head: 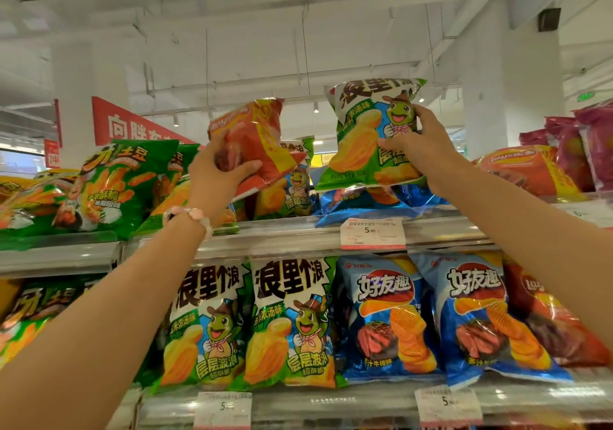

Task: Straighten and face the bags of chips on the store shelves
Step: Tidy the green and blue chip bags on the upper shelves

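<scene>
Both arms reach up to the top shelf point(298, 230). My left hand point(215, 174) grips a red chip bag point(262, 134), tilted and lifted above the shelf. My right hand point(421, 144) grips the right edge of a green chip bag with a frog cartoon point(365, 131), held upright above a flat blue bag point(365, 204). Behind the red bag stands another green frog bag point(295, 177). On the shelf below, two green frog bags point(292, 323) and two blue bags point(388, 316) stand facing forward.
Green fries bags point(112, 184) lean at the top shelf's left. Red bags point(524, 167) and purple bags point(580, 144) sit at its right. Price tags point(373, 232) hang on the shelf rails. A red bag point(547, 323) stands at the lower right.
</scene>
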Tool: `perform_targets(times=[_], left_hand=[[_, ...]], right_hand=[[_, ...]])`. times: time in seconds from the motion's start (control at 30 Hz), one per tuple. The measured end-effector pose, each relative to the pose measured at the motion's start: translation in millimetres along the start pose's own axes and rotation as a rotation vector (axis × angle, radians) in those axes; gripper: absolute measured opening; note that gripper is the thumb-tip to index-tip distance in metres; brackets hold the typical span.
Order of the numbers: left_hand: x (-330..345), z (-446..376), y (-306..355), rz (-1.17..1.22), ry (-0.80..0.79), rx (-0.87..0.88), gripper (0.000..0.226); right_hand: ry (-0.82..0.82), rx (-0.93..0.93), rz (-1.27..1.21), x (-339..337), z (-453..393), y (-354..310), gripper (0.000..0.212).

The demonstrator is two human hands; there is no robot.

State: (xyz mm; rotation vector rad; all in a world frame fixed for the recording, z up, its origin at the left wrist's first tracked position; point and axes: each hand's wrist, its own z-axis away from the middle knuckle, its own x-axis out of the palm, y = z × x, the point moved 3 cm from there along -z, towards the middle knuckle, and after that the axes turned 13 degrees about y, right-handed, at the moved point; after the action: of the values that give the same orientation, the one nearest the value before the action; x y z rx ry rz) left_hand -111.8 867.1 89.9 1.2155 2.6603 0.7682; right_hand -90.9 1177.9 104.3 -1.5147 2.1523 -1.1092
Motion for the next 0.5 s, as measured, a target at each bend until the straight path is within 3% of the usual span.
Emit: perform_targets(times=[0.5], left_hand=[[-72, 20, 16, -0.02, 0.045, 0.106, 0.088]], right_hand=[[-0.246, -0.155, 0.149, 128, 32, 18, 0.088]])
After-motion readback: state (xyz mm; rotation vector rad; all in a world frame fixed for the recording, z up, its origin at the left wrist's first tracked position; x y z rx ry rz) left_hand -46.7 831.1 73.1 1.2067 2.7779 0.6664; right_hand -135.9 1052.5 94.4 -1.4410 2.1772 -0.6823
